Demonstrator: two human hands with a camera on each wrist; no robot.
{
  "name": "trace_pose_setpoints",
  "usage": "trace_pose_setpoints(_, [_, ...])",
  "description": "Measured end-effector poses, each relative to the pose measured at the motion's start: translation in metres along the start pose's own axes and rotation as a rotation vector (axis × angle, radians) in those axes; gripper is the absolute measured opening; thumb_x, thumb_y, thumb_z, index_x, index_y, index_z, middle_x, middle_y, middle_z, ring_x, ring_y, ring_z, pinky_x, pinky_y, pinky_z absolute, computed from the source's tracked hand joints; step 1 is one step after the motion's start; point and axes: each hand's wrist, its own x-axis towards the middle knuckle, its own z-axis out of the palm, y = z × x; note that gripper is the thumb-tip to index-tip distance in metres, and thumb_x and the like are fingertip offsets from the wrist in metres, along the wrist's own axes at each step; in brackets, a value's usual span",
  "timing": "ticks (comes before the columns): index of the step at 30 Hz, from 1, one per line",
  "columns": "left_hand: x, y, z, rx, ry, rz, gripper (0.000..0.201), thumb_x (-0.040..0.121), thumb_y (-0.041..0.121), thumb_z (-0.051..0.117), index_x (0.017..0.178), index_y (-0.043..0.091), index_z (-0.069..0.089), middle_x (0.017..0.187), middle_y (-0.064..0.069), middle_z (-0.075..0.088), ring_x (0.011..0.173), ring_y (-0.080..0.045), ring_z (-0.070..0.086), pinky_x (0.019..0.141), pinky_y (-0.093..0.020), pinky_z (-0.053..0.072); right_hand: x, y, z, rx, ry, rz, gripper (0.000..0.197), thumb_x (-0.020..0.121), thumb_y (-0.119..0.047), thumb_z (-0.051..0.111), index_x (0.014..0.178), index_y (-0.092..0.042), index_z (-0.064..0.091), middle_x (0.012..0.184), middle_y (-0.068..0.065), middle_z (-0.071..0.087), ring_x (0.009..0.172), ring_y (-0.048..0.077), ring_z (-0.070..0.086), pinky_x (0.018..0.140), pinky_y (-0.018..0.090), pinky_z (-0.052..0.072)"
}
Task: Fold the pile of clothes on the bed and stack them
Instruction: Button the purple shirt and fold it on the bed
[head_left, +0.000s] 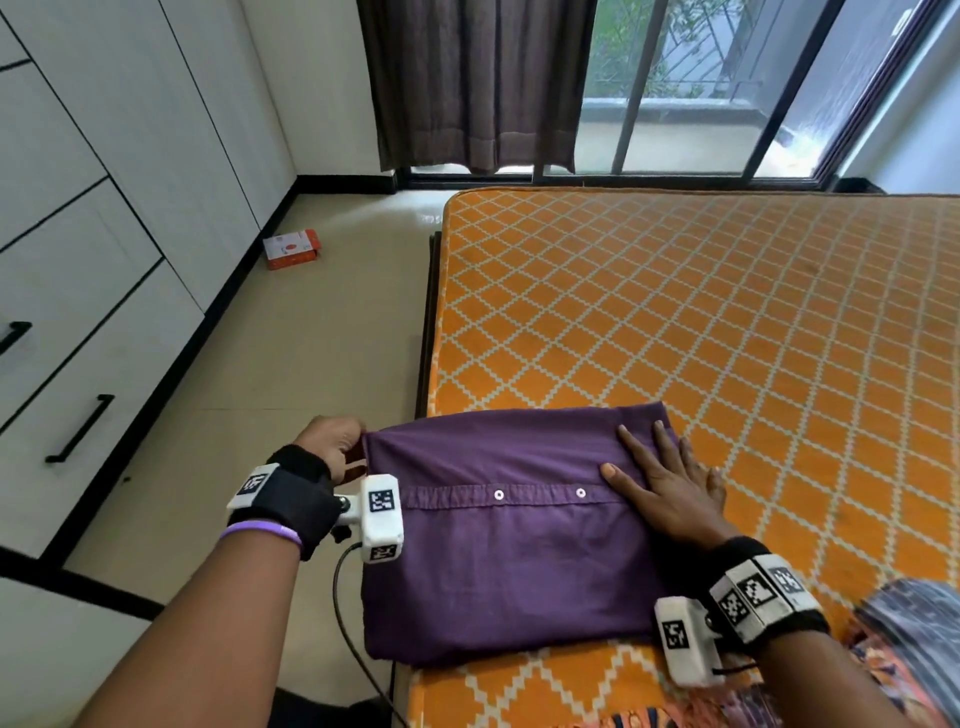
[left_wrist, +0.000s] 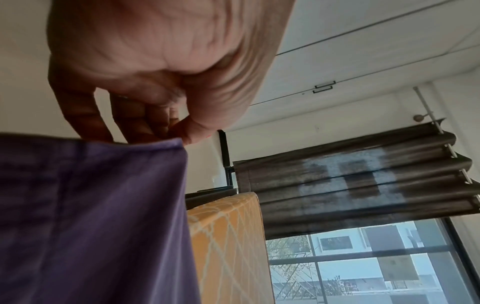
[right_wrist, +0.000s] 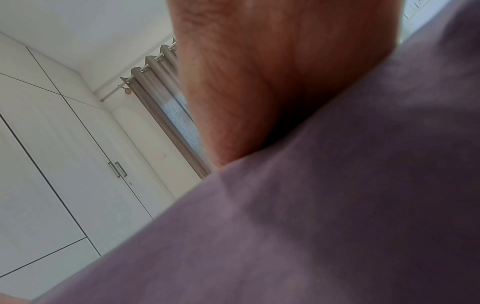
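The purple shirt (head_left: 509, 540) lies half-folded at the near corner of the bed (head_left: 675, 312), long axis running left to right between our hands: our left hand (head_left: 332, 441) pinches its far-left corner while our right hand (head_left: 670, 483) presses flat, fingers spread, on its right end.
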Motion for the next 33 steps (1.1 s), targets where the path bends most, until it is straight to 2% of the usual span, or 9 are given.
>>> trace_pose_setpoints(2, [-0.004,0.001,-0.003,-0.135,-0.031,-0.051,0.025,0.094,-0.005,0.044,0.076,0.007,0.055,0.054,-0.009,0.057,0.059,-0.022,0.054,0.040,-0.028,0.051,0.000,0.001,0.001,0.007,0.007,-0.003,0.071,0.087,-0.083,0.029,0.150,-0.064,0.002,0.167,-0.013,-0.018,0.155,0.022,-0.013,0.120,0.056,-0.008])
trace_pose_setpoints(5, [-0.006,0.003,-0.006,-0.240,-0.107,-0.042,0.025,0.099,0.001,0.043,0.097,0.019,0.060,0.076,-0.006,0.060,0.069,-0.019,0.058,0.053,-0.034,0.051,-0.001,0.002,0.001,0.006,0.018,-0.004,0.071,0.086,-0.084,0.028,0.150,-0.065,0.002,0.167,-0.013,-0.017,0.155,0.022,-0.013,0.120,0.056,-0.008])
trace_pose_setpoints(10, [-0.007,0.006,-0.010,-0.380,-0.206,0.080,0.024,0.098,-0.001,0.043,0.102,0.019,0.056,0.075,-0.003,0.051,0.068,-0.016,0.054,0.063,-0.034,0.046,-0.002,0.000,0.002,0.018,0.024,-0.014,0.078,0.076,-0.089,0.021,0.148,-0.066,0.002,0.167,-0.014,-0.017,0.155,0.022,-0.012,0.120,0.054,-0.009])
trace_pose_setpoints(15, [-0.009,0.006,-0.013,-0.159,-0.188,0.214,0.018,0.099,-0.001,0.048,0.102,0.015,0.055,0.081,-0.005,0.056,0.068,-0.016,0.055,0.061,-0.032,0.049,-0.003,-0.002,0.002,0.013,0.030,-0.013,0.075,0.079,-0.088,0.023,0.149,-0.066,0.004,0.167,-0.014,-0.016,0.155,0.021,-0.012,0.120,0.054,-0.009])
trace_pose_setpoints(19, [-0.001,0.001,-0.021,0.354,0.133,0.435,0.020,0.095,0.002,0.050,0.088,0.017,0.061,0.097,-0.016,0.068,0.076,-0.030,0.066,0.079,-0.042,0.057,-0.005,-0.004,0.000,0.010,0.036,-0.007,0.070,0.086,-0.084,0.029,0.149,-0.065,0.006,0.167,-0.014,-0.014,0.155,0.022,-0.011,0.120,0.054,-0.008])
trace_pose_setpoints(23, [-0.014,0.006,-0.030,0.629,0.384,0.533,0.016,0.096,0.010,0.054,0.105,0.012,0.067,0.115,-0.015,0.067,0.109,-0.037,0.060,0.092,-0.040,0.047,-0.010,-0.007,-0.006,0.043,0.039,-0.026,0.072,0.088,-0.081,0.034,0.152,-0.060,0.008,0.168,-0.013,-0.011,0.156,0.020,-0.007,0.121,0.052,-0.006])
trace_pose_setpoints(26, [-0.046,0.007,-0.010,0.754,0.240,0.641,0.033,0.097,0.032,0.058,0.124,0.013,0.061,0.130,-0.015,0.058,0.116,-0.035,0.057,0.096,-0.042,0.045,-0.019,0.003,-0.014,0.161,0.092,0.013,0.074,0.092,-0.073,0.042,0.156,-0.047,0.020,0.168,-0.005,0.014,0.153,0.022,0.019,0.120,0.049,0.012])
trace_pose_setpoints(29, [-0.078,-0.012,0.028,1.042,-0.043,0.752,0.067,0.093,0.064,0.049,0.148,0.027,0.038,0.158,-0.006,0.033,0.144,-0.031,0.033,0.114,-0.051,0.032,-0.032,0.019,-0.022,0.270,0.254,0.081,0.073,0.088,-0.068,0.054,0.147,-0.026,0.047,0.142,0.010,0.056,0.128,0.029,0.054,0.106,0.044,0.041])
trace_pose_setpoints(33, [-0.084,-0.041,0.050,1.313,-0.340,0.475,0.094,0.083,0.085,0.035,0.157,0.043,-0.004,0.164,0.010,-0.025,0.153,-0.029,-0.016,0.118,-0.065,0.003,-0.045,0.025,-0.025,0.498,0.182,0.186,0.045,0.088,-0.043,0.074,0.120,-0.014,0.064,0.106,0.007,0.070,0.097,0.025,0.064,0.083,0.033,0.050])
